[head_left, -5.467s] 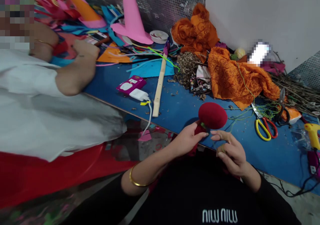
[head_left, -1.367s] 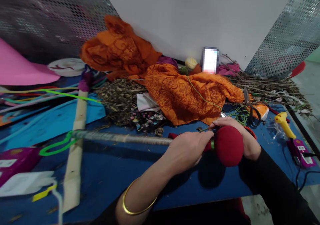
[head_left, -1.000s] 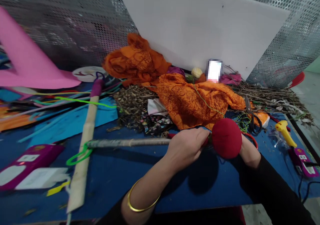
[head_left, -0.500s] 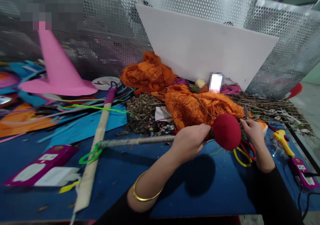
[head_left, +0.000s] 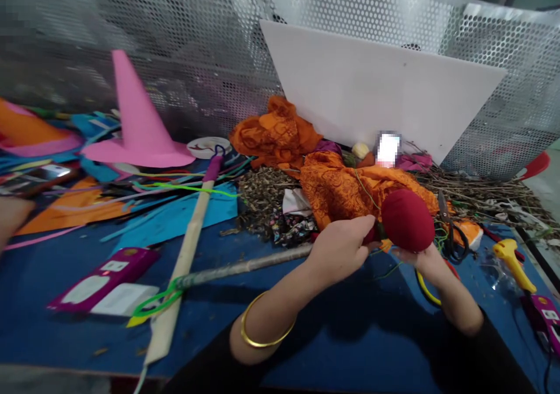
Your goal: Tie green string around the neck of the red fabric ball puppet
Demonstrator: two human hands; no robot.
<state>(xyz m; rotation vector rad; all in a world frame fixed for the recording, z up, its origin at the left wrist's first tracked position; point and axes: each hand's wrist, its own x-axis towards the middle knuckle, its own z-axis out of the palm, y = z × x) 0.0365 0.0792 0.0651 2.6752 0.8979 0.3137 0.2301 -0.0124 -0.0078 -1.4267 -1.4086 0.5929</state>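
Note:
My left hand (head_left: 345, 245) is closed around a stick (head_left: 249, 266) wrapped in greyish material, gripping it just below a round red cloth ball (head_left: 408, 220) at its right end. Beneath the ball, my right hand (head_left: 422, 263) cups its underside, with the fingers partly hidden. The stick's left end carries a bright green loop (head_left: 153, 303) and crosses over a pale wooden stick (head_left: 186, 260) with a purple-wrapped tip. Dark-handled scissors (head_left: 455, 239) lie just right of the ball. A thin green thread hangs by my hands.
Orange patterned cloth (head_left: 336, 190) and dry plant bits (head_left: 266, 199) lie behind. At left are a pink cone hat (head_left: 140, 120), a purple power strip (head_left: 107, 277) and another person's hand (head_left: 13, 216). A yellow glue gun (head_left: 514, 263) lies right. A white board (head_left: 380, 85) leans on perforated mesh.
My right hand has left the scissors and moved left, under the red ball. My left hand keeps its grip on the stick. The view has shifted left, bringing another person's hand in.

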